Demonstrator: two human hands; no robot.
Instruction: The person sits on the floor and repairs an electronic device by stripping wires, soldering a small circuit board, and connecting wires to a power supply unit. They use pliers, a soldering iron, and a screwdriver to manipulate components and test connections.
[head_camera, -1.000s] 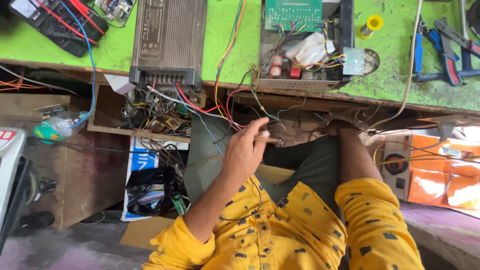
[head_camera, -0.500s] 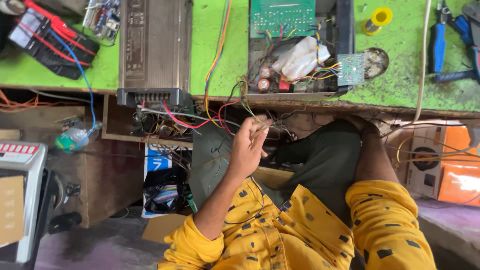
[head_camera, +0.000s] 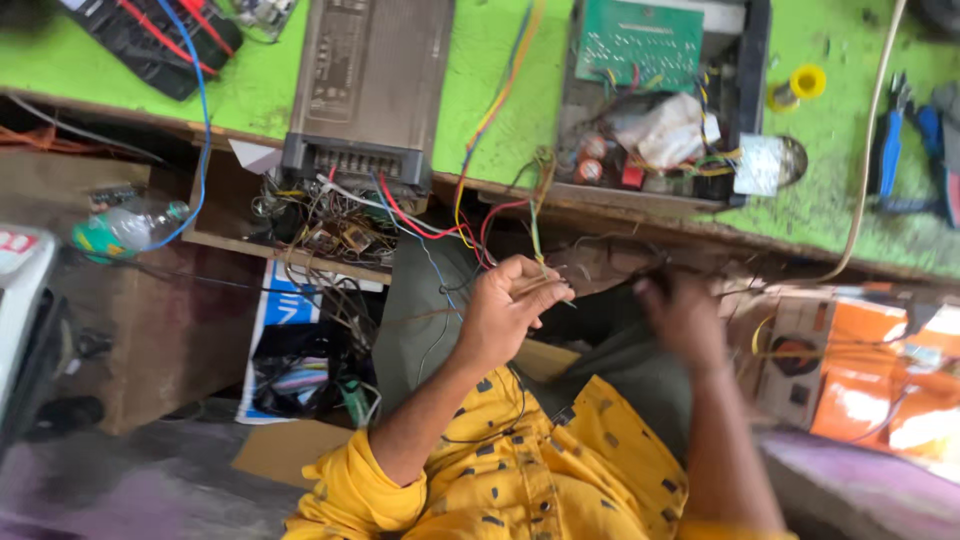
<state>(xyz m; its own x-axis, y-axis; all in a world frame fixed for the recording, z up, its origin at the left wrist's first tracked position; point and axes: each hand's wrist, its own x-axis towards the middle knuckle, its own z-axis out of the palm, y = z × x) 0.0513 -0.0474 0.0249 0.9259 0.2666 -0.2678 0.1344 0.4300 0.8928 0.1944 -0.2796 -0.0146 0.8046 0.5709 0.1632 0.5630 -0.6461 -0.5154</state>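
Note:
My left hand (head_camera: 505, 312) is raised in front of my lap below the green bench's edge (head_camera: 640, 215). Its fingertips pinch a thin strand of wire (head_camera: 545, 283) that runs up towards the coloured wires (head_camera: 470, 215) hanging off the bench. To its right, my right hand (head_camera: 682, 318) is blurred by motion, and its fingers touch dark thin wires (head_camera: 640, 265) under the bench edge. Whether it grips them I cannot tell. Both arms wear yellow patterned sleeves (head_camera: 520, 480).
On the bench lie a grey metal power supply box (head_camera: 370, 80), an open black case with a green circuit board (head_camera: 640, 40), a yellow spool (head_camera: 800, 85) and blue-handled pliers (head_camera: 890, 150). Below are a shelf of tangled wires (head_camera: 320, 225), a plastic bottle (head_camera: 125, 225) and an orange box (head_camera: 860, 385).
My right hand has dropped a little from the bench edge and is moving, now blurred. My left hand keeps its pinch on the wire. The view has shifted slightly.

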